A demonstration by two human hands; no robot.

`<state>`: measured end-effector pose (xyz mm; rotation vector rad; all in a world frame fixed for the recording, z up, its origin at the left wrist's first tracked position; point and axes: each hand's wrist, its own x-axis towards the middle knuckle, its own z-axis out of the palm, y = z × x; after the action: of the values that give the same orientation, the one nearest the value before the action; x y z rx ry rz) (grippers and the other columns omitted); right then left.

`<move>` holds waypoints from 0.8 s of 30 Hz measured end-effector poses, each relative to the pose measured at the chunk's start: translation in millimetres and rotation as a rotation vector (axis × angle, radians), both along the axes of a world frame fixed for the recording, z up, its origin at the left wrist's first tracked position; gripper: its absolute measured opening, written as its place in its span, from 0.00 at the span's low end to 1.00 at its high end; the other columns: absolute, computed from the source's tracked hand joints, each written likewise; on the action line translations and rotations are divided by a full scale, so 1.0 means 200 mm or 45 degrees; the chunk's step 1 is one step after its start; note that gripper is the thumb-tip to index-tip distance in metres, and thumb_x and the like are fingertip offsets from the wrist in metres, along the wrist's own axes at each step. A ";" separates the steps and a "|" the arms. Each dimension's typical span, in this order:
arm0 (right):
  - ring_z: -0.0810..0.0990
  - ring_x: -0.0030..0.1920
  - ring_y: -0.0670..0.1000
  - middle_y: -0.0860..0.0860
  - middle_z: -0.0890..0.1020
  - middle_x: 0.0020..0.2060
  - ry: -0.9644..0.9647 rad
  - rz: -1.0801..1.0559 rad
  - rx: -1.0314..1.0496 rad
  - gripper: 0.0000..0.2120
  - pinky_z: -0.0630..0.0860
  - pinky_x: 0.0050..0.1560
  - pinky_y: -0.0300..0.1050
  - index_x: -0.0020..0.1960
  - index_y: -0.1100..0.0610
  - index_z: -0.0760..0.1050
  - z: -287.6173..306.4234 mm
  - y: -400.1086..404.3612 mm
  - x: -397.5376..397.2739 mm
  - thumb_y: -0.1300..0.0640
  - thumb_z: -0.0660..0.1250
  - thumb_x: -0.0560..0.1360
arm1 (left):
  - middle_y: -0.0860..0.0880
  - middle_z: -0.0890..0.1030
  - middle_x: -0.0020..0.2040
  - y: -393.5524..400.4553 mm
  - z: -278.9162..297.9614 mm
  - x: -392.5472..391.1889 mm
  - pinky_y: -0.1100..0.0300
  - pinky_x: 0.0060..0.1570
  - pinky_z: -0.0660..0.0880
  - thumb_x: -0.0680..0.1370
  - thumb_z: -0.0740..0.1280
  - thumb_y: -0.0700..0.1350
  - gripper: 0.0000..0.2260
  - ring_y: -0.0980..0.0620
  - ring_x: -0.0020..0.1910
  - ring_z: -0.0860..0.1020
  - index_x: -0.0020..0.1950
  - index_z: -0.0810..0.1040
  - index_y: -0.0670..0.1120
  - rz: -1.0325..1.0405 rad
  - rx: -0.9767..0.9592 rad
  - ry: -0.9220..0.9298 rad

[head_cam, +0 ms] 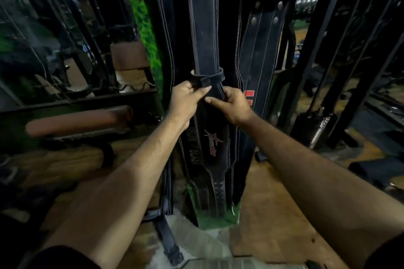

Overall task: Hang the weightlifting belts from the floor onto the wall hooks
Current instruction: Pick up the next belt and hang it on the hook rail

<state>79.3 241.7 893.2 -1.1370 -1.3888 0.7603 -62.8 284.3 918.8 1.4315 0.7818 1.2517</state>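
A: Where is the belt?

B: The middle belt [206, 35] hangs upright against the wall, straight ahead of both hands; its keeper loop [207, 75] sits just above the fingers.

A: And the left hand?

B: The left hand [185, 100] pinches the loop's loose tab between thumb and curled fingers [189, 85]; its thumb lies across the strap just under the loop.

A: The right hand?

B: The right hand [235, 107] curls round the strap's right edge, thumb pointing left toward the other thumb; the two nearly touch.

A: What else hangs there?

B: A belt with red lettering [262, 35] hangs just right of the right fingers; a stitched belt [162, 17] hangs left of the left fingers; below both hands a star-logo belt [211, 148] reaches toward the floor [262, 214]; another strap [166, 236] lies on the floor below the left forearm.
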 end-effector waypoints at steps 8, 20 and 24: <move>0.86 0.55 0.54 0.56 0.86 0.53 -0.062 0.030 -0.242 0.15 0.82 0.59 0.55 0.59 0.63 0.81 -0.51 0.00 0.03 0.57 0.74 0.75 | 0.51 0.88 0.43 -0.01 -0.52 -0.07 0.57 0.51 0.81 0.75 0.74 0.38 0.06 0.53 0.47 0.86 0.49 0.83 0.46 -0.005 -0.161 0.202; 0.85 0.43 0.46 0.52 0.87 0.43 -0.452 -0.048 -0.618 0.12 0.83 0.47 0.52 0.46 0.55 0.84 -1.54 -0.04 0.04 0.45 0.75 0.73 | 0.59 0.87 0.40 -0.03 -1.63 -0.14 0.53 0.59 0.80 0.75 0.76 0.43 0.05 0.59 0.46 0.85 0.40 0.86 0.53 -0.081 -0.450 0.529; 0.75 0.30 0.48 0.58 0.80 0.30 -0.415 -0.164 -0.542 0.20 0.73 0.33 0.49 0.35 0.60 0.77 -1.77 0.03 0.04 0.44 0.74 0.73 | 0.55 0.87 0.40 0.03 -1.89 -0.10 0.61 0.51 0.79 0.77 0.73 0.43 0.03 0.58 0.44 0.84 0.44 0.84 0.44 -0.027 -0.540 0.439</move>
<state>87.0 246.9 539.9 -1.7280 -1.4384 0.8262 -82.8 290.3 540.3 1.3086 1.1826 0.7660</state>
